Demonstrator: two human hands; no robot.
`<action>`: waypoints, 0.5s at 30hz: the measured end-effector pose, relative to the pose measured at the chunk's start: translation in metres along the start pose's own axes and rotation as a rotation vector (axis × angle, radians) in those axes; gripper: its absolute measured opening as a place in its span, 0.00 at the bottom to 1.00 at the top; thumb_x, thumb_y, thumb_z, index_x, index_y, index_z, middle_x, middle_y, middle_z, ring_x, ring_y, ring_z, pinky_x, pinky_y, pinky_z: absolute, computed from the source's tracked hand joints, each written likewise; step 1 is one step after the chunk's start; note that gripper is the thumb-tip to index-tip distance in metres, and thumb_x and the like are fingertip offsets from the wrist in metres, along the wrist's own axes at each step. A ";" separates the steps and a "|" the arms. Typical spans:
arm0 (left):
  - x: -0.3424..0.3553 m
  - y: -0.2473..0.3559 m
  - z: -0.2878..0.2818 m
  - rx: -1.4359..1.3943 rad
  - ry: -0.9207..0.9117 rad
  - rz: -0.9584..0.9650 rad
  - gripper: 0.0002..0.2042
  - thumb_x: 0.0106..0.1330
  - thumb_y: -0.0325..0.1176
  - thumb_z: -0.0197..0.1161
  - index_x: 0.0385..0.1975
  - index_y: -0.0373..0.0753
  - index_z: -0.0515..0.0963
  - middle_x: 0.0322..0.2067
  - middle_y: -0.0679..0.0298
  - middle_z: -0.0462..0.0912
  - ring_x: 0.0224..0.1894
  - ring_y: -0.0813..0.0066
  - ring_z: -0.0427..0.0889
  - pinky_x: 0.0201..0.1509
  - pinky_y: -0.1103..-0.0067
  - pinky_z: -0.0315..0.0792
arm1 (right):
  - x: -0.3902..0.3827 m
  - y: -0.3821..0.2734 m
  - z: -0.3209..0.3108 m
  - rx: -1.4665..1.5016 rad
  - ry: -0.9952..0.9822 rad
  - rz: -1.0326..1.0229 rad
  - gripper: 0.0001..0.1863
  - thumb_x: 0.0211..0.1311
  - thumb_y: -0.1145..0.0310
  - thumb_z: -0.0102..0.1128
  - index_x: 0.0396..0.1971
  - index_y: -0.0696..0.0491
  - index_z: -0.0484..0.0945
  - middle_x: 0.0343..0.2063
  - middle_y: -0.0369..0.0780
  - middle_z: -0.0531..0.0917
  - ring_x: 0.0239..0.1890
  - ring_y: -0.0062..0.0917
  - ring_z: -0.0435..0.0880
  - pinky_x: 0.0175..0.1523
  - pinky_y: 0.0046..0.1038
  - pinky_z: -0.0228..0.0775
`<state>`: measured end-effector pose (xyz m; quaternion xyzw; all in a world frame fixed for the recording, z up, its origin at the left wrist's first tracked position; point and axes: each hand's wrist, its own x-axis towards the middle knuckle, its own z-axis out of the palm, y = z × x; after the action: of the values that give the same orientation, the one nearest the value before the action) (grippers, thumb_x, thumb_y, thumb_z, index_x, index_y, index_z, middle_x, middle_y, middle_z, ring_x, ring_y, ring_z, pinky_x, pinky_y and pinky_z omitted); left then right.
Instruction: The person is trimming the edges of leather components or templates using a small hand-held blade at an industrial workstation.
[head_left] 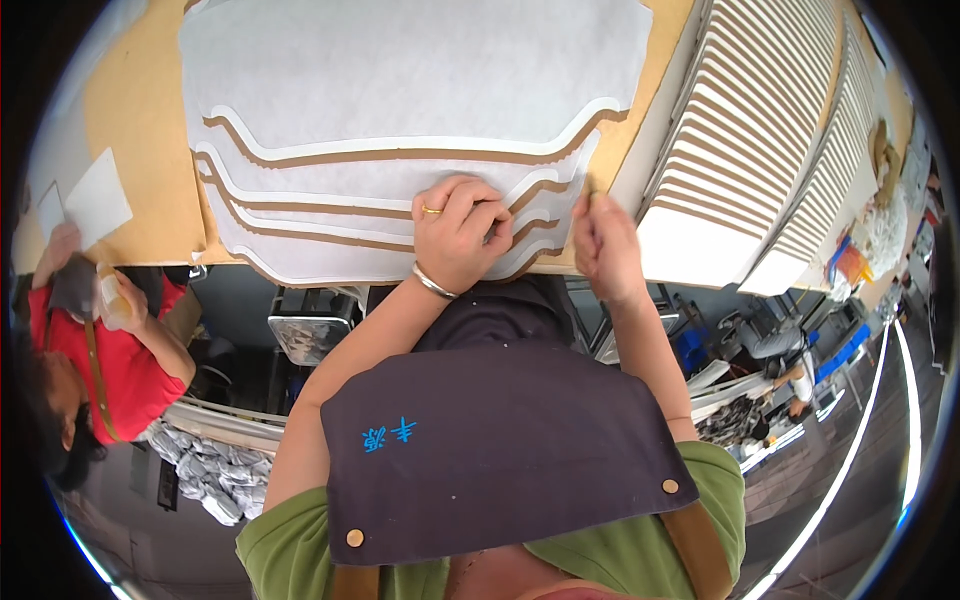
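My left hand, with a ring and a bangle, presses bent, closed fingers on grey-white sheets with curved edge bands of white and brown; whatever lies under the fingertips is hidden. The bands lie in overlapping rows. My right hand is closed beside the sheets' right ends, round a small yellowish thing, too blurred to name. The sheets rest on a tan board.
Long rows of white-and-brown striped pieces lie at right. At left, a co-worker in red holds a small bottle near white cards. A metal stool stands under the table; another person works far right.
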<state>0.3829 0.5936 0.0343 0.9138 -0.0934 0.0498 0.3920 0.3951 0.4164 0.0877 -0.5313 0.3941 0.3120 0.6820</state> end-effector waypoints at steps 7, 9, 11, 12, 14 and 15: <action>0.023 0.022 -0.010 -0.129 -0.060 -0.202 0.11 0.37 0.30 0.66 0.21 0.47 0.73 0.29 0.73 0.73 0.36 0.71 0.70 0.38 0.75 0.59 | 0.032 -0.040 0.005 0.060 0.018 -0.152 0.19 0.66 0.58 0.37 0.46 0.58 0.65 0.08 0.28 0.56 0.08 0.10 0.50 0.12 0.15 0.41; 0.039 0.028 -0.005 -0.089 -0.010 -0.172 0.13 0.36 0.28 0.67 0.24 0.46 0.74 0.31 0.70 0.74 0.36 0.70 0.70 0.39 0.75 0.59 | 0.034 -0.044 0.003 0.077 -0.022 -0.136 0.19 0.66 0.58 0.37 0.46 0.58 0.64 0.08 0.28 0.57 0.08 0.10 0.51 0.12 0.15 0.42; 0.052 0.033 0.005 -0.052 0.037 -0.143 0.16 0.35 0.27 0.68 0.28 0.45 0.74 0.32 0.68 0.74 0.36 0.69 0.70 0.40 0.76 0.60 | 0.034 -0.048 0.000 0.148 -0.096 -0.136 0.18 0.67 0.58 0.36 0.44 0.57 0.65 0.08 0.29 0.58 0.08 0.11 0.51 0.12 0.16 0.42; 0.058 0.036 0.010 -0.042 0.066 -0.137 0.16 0.35 0.27 0.68 0.27 0.45 0.75 0.32 0.68 0.74 0.36 0.70 0.70 0.39 0.76 0.60 | 0.032 -0.050 -0.001 0.139 -0.102 -0.134 0.18 0.67 0.58 0.36 0.44 0.57 0.65 0.08 0.29 0.58 0.08 0.11 0.51 0.12 0.16 0.42; 0.065 0.034 0.020 -0.032 0.102 -0.136 0.15 0.35 0.27 0.68 0.27 0.45 0.75 0.32 0.68 0.74 0.36 0.70 0.70 0.39 0.77 0.60 | 0.030 -0.054 -0.003 0.147 -0.146 -0.094 0.18 0.67 0.58 0.34 0.41 0.57 0.66 0.08 0.29 0.58 0.07 0.11 0.51 0.12 0.15 0.42; 0.064 0.031 0.028 -0.031 0.131 -0.103 0.14 0.36 0.26 0.68 0.26 0.45 0.75 0.32 0.68 0.74 0.36 0.71 0.70 0.39 0.77 0.60 | 0.029 -0.056 -0.005 0.139 -0.151 -0.094 0.18 0.67 0.58 0.34 0.41 0.57 0.66 0.08 0.29 0.58 0.07 0.11 0.51 0.12 0.15 0.42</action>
<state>0.4397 0.5440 0.0481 0.9060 -0.0210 0.0876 0.4135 0.4553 0.3983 0.0884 -0.4757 0.3371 0.2908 0.7587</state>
